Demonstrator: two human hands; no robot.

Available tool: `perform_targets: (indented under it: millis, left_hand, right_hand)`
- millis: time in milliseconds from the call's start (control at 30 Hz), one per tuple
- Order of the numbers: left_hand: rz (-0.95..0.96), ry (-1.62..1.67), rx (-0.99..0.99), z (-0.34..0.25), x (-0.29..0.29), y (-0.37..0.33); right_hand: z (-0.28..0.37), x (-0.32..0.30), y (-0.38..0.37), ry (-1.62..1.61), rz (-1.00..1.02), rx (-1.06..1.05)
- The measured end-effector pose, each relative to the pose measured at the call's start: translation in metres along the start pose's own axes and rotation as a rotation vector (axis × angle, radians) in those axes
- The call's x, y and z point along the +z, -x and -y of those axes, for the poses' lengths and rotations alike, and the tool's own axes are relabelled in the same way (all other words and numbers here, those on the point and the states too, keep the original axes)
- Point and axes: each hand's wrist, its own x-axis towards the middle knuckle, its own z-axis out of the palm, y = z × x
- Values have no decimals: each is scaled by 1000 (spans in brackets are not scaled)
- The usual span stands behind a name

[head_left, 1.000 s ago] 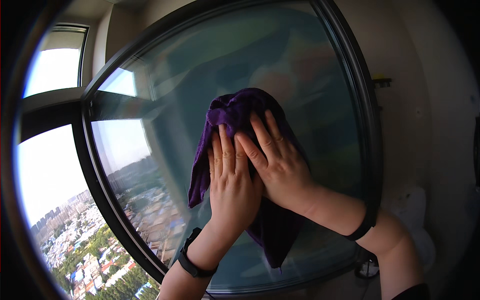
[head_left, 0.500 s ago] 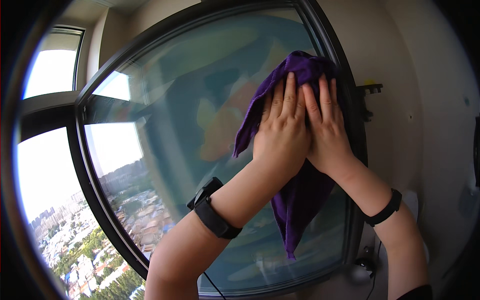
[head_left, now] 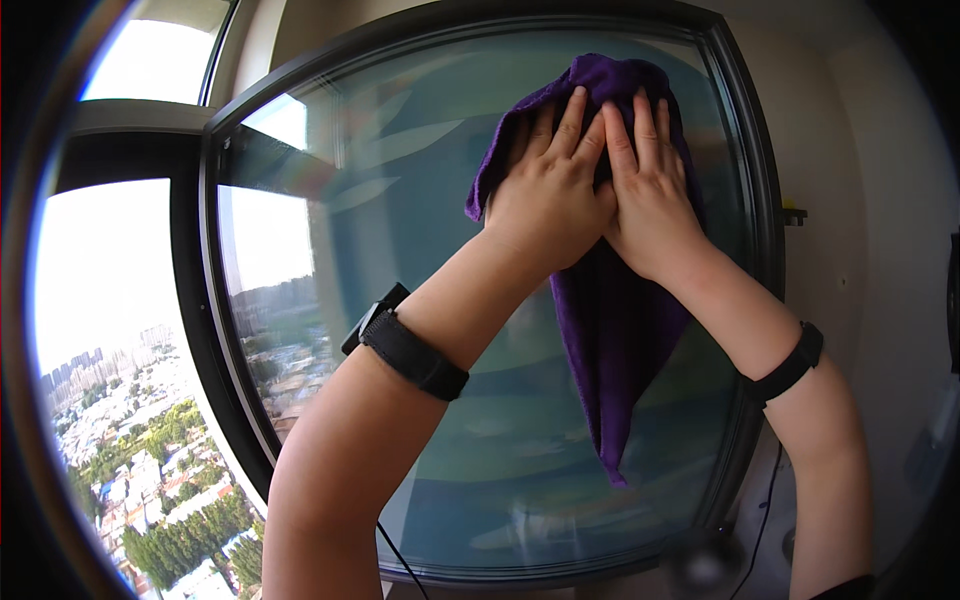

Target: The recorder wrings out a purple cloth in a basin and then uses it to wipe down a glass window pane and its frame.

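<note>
A purple cloth (head_left: 622, 340) lies pressed against the glass pane (head_left: 430, 260) of an open dark-framed window. My left hand (head_left: 555, 195) rests flat on it, fingers stretched upward and open. Beside it, my right hand (head_left: 650, 190) is flat on the cloth too, its fingers straight and slightly spread. The hands touch near the thumbs. The cloth's top edge bunches above my fingertips, and a pointed corner hangs down below my palms. Both palms are hidden from view.
The window's dark frame (head_left: 765, 300) surrounds the pane, with a pale wall (head_left: 830, 180) to the right. Left of it is an opening onto a city far below (head_left: 150, 450). Black bands circle both forearms, the left one (head_left: 415, 355) bearing a small device. A thin cable (head_left: 765, 510) hangs at lower right.
Both hands and the cloth have slid left across the glass, away from the frame's right side. They also sit higher in the view, and the view itself has shifted.
</note>
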Motion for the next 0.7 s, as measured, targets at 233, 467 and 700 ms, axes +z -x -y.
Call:
perform_targets:
  millis: [233,467,700]
  left_hand:
    - [58,-82,-221,66,-57,58]
    - [40,-183,-274,130,-98,139]
    - [19,-254,-304,170,-131,201]
  right_hand:
    - [94,31,-36,-97,-51,-124]
    - [198,61,-45,-217,-58,-191]
    - [277,78,-45,-126,3,-238]
